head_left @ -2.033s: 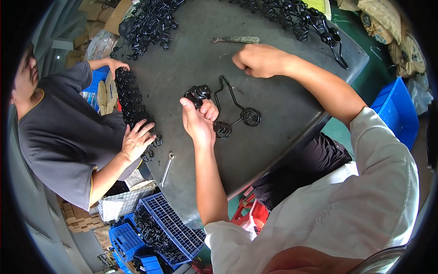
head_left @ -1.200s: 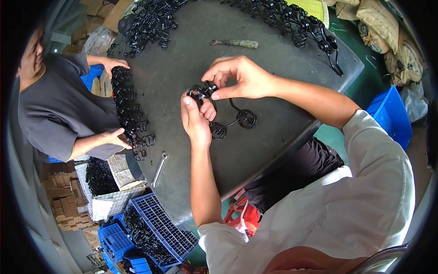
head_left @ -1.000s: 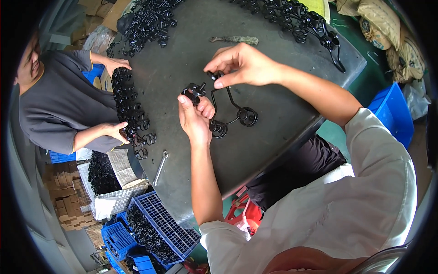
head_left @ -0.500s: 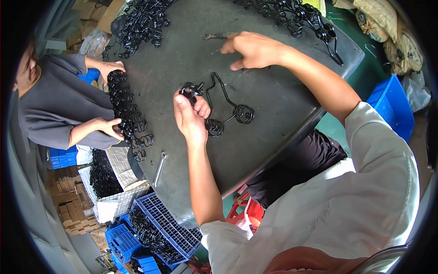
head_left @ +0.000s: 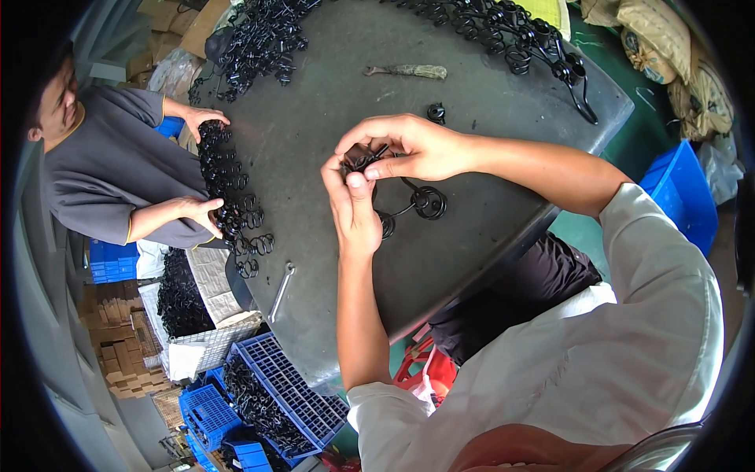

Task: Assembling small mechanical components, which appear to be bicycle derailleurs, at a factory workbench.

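Both my hands meet over the dark table [head_left: 314, 102]. Fingers of my left hand [head_left: 354, 212] are closed around a small black metal part [head_left: 361, 159], its exact kind mostly covered by the fingers. My right hand [head_left: 417, 149] pinches at the same part from the right, with a short black piece sticking up between the hands. Just below them lies a bent black wire spring with round coils [head_left: 429, 203], partly hidden by my left hand. A small black coiled piece [head_left: 436, 112] sits beyond my right wrist. Farther off lies a wrench with a wrapped handle [head_left: 409, 71].
At the left edge, a co-worker's hands [head_left: 193, 212] rest on a row of black coil springs [head_left: 228, 197]. A heap of black clips [head_left: 255, 47] and more wire springs [head_left: 503, 35] lie along the far side. A silver spanner [head_left: 281, 291] is near the left edge; blue crates [head_left: 291, 389] stand below.
My right hand has come from near the wrapped-handle wrench down and left to my left hand, joining it on the black part. The wrench and the small coiled piece are now uncovered.
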The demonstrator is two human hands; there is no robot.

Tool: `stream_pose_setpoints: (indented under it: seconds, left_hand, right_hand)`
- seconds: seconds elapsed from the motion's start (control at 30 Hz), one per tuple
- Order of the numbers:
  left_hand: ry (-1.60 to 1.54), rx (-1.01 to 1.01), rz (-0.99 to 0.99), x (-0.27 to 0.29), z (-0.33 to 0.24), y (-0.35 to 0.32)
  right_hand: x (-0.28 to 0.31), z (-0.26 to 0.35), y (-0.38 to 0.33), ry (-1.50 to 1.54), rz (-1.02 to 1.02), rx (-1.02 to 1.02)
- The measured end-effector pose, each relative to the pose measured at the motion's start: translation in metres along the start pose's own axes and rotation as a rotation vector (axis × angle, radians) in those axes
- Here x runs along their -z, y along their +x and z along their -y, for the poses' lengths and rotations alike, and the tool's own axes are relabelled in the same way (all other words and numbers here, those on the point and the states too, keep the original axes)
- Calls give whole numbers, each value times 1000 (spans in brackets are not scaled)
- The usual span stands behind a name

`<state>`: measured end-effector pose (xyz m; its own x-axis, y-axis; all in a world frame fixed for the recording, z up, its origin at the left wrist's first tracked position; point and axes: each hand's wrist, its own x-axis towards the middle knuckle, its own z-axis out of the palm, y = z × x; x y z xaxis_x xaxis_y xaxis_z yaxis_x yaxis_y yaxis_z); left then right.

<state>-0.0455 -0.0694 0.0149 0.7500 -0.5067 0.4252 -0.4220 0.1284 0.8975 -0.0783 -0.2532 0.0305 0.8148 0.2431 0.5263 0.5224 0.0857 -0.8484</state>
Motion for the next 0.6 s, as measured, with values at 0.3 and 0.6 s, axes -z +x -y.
stream_pose_setpoints:
  seconds: [0.3, 0.6]
  left_hand:
    - [-17, 110, 134, 10, -3, -1]
    - [82, 26, 97, 9, 1, 5]
  right_hand:
    - [-3, 2, -5, 67, -37, -90]
    - [2, -3, -2, 88, -35, -93]
